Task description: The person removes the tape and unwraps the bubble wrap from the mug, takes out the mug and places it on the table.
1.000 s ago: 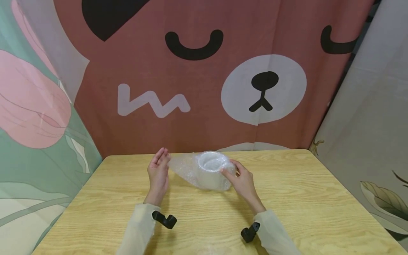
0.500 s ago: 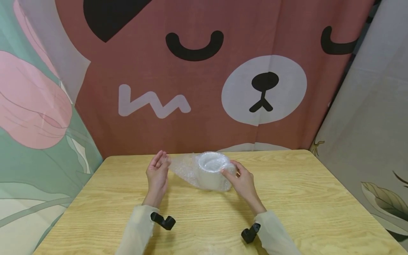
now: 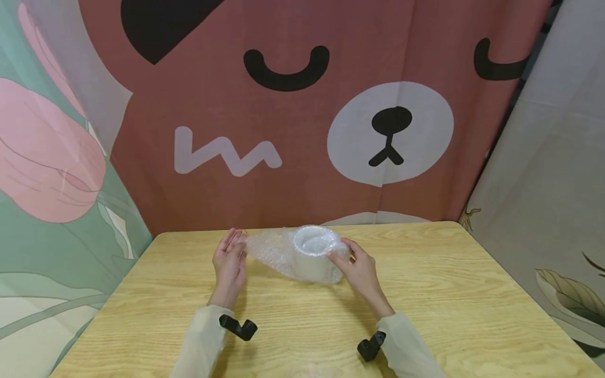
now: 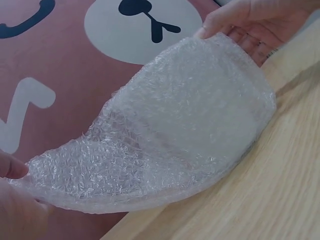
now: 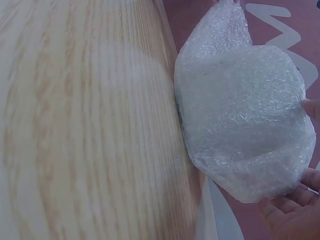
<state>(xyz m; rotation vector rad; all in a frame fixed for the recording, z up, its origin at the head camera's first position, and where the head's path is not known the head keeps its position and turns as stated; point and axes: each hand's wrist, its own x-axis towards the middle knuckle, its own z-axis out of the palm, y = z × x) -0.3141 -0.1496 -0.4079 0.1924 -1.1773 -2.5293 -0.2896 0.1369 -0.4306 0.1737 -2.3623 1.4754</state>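
Observation:
A pale, round object with a hollow-looking top [image 3: 315, 266] is wrapped in clear bubble wrap [image 3: 271, 251]; the layers blur what kind it is. At its right side my right hand [image 3: 357, 269] grips the bundle, thumb on the near face and fingers behind. My left hand [image 3: 229, 264] pinches the loose, tapered end of the wrap and holds it out to the left. In the left wrist view the wrap [image 4: 100, 170] stretches from the thumb to the bulky part. The right wrist view shows the bundle [image 5: 245, 110] beside the right fingers [image 5: 295, 207].
A light wood-grain table [image 3: 302, 325] lies under both hands. Close behind its back edge hangs a brown curtain [image 3: 212, 199] with a bear's face. Patterned curtains flank the left and right sides. Each wrist carries a small black camera [image 3: 372, 346].
My left hand has moved a little left and down, drawing the loose end of the bubble wrap out with it. The right hand and the wrapped object have hardly moved.

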